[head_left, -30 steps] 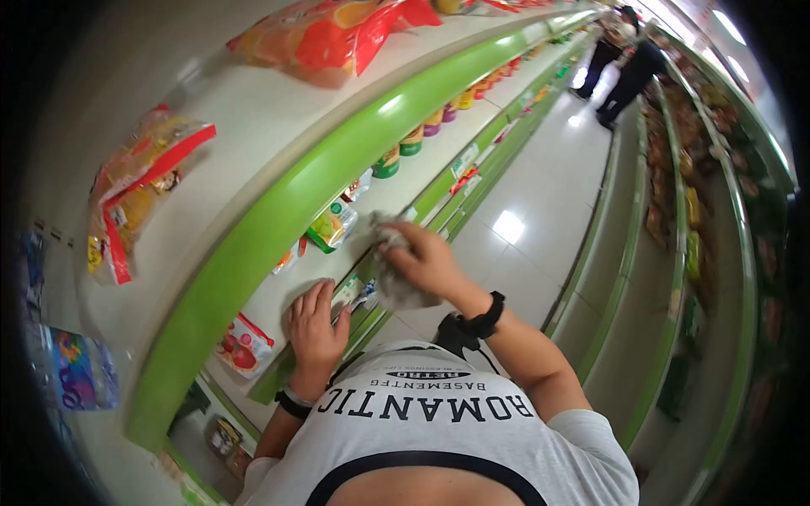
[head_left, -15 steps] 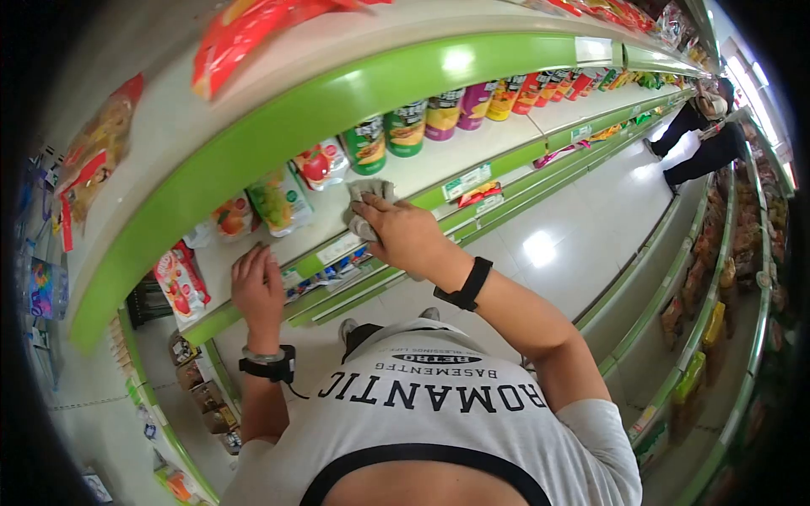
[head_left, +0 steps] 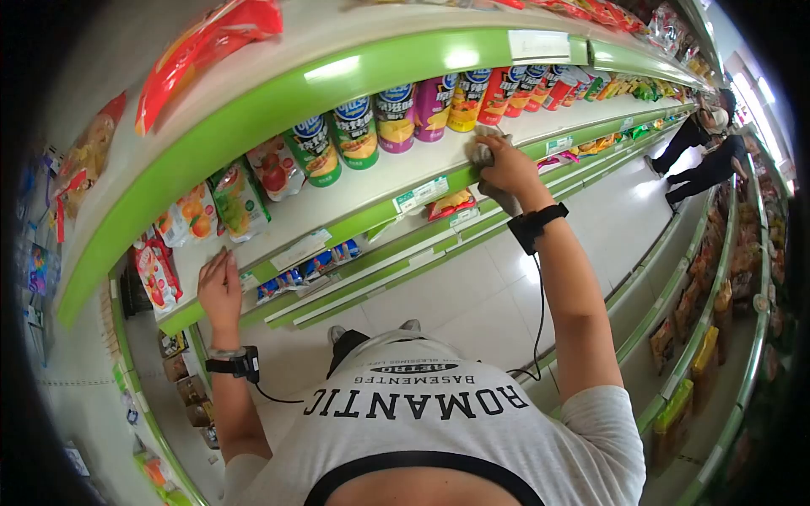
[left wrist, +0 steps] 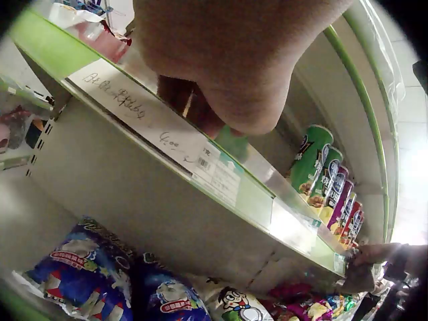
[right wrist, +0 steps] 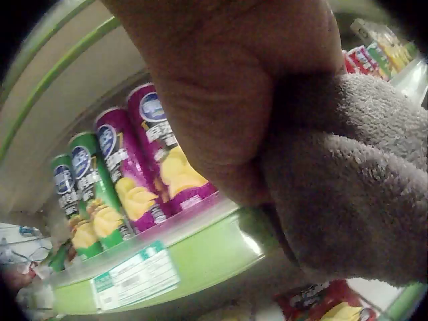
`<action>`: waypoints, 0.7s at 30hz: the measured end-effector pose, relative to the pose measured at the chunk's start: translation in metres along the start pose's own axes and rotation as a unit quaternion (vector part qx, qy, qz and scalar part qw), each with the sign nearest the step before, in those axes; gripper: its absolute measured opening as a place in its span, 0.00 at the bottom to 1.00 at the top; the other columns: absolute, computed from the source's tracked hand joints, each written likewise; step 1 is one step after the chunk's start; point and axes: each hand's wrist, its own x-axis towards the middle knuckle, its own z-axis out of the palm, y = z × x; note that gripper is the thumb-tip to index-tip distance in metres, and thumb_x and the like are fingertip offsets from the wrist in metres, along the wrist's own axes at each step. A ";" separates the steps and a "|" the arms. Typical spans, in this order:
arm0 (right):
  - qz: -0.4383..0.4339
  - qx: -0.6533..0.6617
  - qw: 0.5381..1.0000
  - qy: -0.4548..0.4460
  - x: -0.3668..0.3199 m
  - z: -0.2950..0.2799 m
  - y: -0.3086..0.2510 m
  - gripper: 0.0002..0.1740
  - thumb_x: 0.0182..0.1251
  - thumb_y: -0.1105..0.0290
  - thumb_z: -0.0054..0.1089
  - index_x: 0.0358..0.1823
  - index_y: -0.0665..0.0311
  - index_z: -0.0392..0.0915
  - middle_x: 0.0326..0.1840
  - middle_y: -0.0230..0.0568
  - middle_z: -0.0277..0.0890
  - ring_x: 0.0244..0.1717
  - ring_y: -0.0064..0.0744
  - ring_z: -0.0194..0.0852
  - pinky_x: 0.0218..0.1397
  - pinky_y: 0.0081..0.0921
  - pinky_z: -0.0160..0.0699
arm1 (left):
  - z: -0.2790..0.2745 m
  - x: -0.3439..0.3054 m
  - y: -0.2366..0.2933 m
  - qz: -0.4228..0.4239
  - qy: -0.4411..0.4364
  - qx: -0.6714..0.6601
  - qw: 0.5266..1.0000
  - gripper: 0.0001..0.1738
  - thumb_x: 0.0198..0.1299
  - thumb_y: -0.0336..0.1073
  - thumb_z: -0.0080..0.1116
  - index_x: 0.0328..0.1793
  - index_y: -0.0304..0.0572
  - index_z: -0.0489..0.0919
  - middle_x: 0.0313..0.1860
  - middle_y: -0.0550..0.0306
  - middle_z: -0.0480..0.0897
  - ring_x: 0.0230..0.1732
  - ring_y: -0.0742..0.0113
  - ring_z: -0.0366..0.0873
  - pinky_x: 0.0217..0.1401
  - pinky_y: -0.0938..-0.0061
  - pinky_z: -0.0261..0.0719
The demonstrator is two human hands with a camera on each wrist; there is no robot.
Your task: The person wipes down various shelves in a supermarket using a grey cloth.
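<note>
My right hand (head_left: 515, 171) grips a grey fluffy cloth (right wrist: 361, 194) at the front edge of the green-trimmed shelf (head_left: 354, 221). Just behind that hand stands a row of chip canisters (head_left: 394, 122) in green, purple, yellow and red. Some of the cloth hangs below the fingers, over the shelf's edge. Further left, my left hand (head_left: 221, 291) rests at the same edge, fingers loosely extended and holding nothing. Fruit-printed pouches (head_left: 240, 205) stand close behind it, with a red-and-white pouch (head_left: 156, 274) to its left. In the left wrist view the palm partly hides its fingers.
Above, another green-edged shelf (head_left: 321, 80) carries a red snack bag (head_left: 207, 59). Blue snack bags (left wrist: 83, 271) lie on the shelf below. Two people (head_left: 704, 160) stand down the aisle, and stocked shelves (head_left: 717, 312) line its right side. A wrist cable (head_left: 540, 320) hangs from my right arm.
My right hand has slid the cloth rightward along the shelf edge, from beside the pouches to the yellow and red canisters. My left hand stays at the edge while the head view has turned.
</note>
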 end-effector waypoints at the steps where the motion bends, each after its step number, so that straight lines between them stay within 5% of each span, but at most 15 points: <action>1: 0.002 0.000 1.000 0.005 0.003 -0.003 0.011 0.40 0.52 0.63 0.64 0.72 0.39 0.71 0.76 0.38 0.71 0.61 0.51 0.82 0.62 0.43 0.83 | 0.001 -0.001 -0.003 0.012 0.001 0.005 1.000 0.15 0.72 0.38 0.57 0.54 0.36 0.88 0.55 0.47 0.88 0.55 0.50 0.83 0.62 0.61 0.79; 3: 0.038 0.003 0.998 0.047 0.009 -0.004 0.029 0.39 0.53 0.67 0.62 0.72 0.40 0.72 0.72 0.36 0.75 0.62 0.51 0.81 0.64 0.42 0.81 | -0.002 0.000 -0.001 0.012 -0.006 0.007 1.000 0.15 0.72 0.37 0.56 0.54 0.35 0.87 0.55 0.46 0.88 0.56 0.48 0.83 0.62 0.59 0.79; 5: 0.054 0.085 0.994 0.039 0.002 -0.010 0.021 0.31 0.59 0.65 0.62 0.67 0.55 0.73 0.63 0.52 0.79 0.59 0.55 0.82 0.60 0.47 0.82 | -0.010 -0.006 -0.005 0.010 -0.019 0.019 1.000 0.15 0.72 0.35 0.55 0.55 0.34 0.86 0.54 0.44 0.87 0.55 0.44 0.82 0.62 0.56 0.78; 7: -0.013 0.004 0.984 0.179 0.027 0.045 0.059 0.28 0.62 0.67 0.60 0.65 0.64 0.70 0.53 0.57 0.84 0.52 0.60 0.84 0.53 0.51 0.84 | -0.002 -0.012 0.008 0.084 0.015 -0.025 0.996 0.14 0.73 0.32 0.54 0.56 0.32 0.85 0.52 0.41 0.86 0.54 0.41 0.81 0.60 0.53 0.77; 8: 0.041 0.010 0.991 0.128 0.011 0.023 0.032 0.27 0.59 0.67 0.61 0.61 0.65 0.72 0.49 0.58 0.84 0.47 0.59 0.86 0.48 0.50 0.86 | 0.005 -0.011 0.016 0.125 0.028 -0.020 0.992 0.14 0.73 0.32 0.53 0.55 0.30 0.84 0.52 0.40 0.86 0.55 0.40 0.81 0.61 0.52 0.77; 11: 0.011 -0.022 0.996 0.082 -0.002 0.002 -0.006 0.14 0.56 0.65 0.62 0.42 0.62 0.86 0.45 0.53 0.86 0.46 0.53 0.88 0.47 0.46 0.87 | 0.020 -0.001 0.070 0.143 0.019 -0.078 0.986 0.14 0.73 0.32 0.55 0.56 0.30 0.83 0.58 0.42 0.84 0.59 0.42 0.79 0.65 0.52 0.75; 13: 0.005 -0.035 0.985 0.169 0.012 0.016 -0.007 0.14 0.59 0.63 0.61 0.43 0.60 0.87 0.43 0.48 0.87 0.49 0.48 0.88 0.50 0.42 0.87 | 0.027 0.010 0.102 0.153 -0.055 -0.077 0.984 0.16 0.71 0.33 0.56 0.60 0.31 0.82 0.63 0.42 0.81 0.63 0.43 0.76 0.69 0.52 0.71; 17: 0.049 -0.046 0.995 0.074 0.008 -0.022 -0.019 0.15 0.59 0.63 0.61 0.44 0.59 0.88 0.49 0.48 0.85 0.48 0.49 0.87 0.51 0.40 0.85 | 0.048 0.037 0.134 0.159 -0.108 -0.109 0.975 0.20 0.70 0.35 0.57 0.64 0.29 0.79 0.67 0.41 0.79 0.68 0.41 0.74 0.73 0.54 0.69; 21: 0.067 -0.013 0.978 0.195 0.007 -0.024 -0.011 0.18 0.55 0.67 0.63 0.47 0.63 0.85 0.50 0.50 0.84 0.48 0.52 0.84 0.50 0.43 0.84 | 0.069 0.047 0.134 0.173 -0.162 -0.101 0.966 0.21 0.71 0.36 0.56 0.64 0.27 0.79 0.69 0.39 0.78 0.70 0.41 0.73 0.74 0.54 0.69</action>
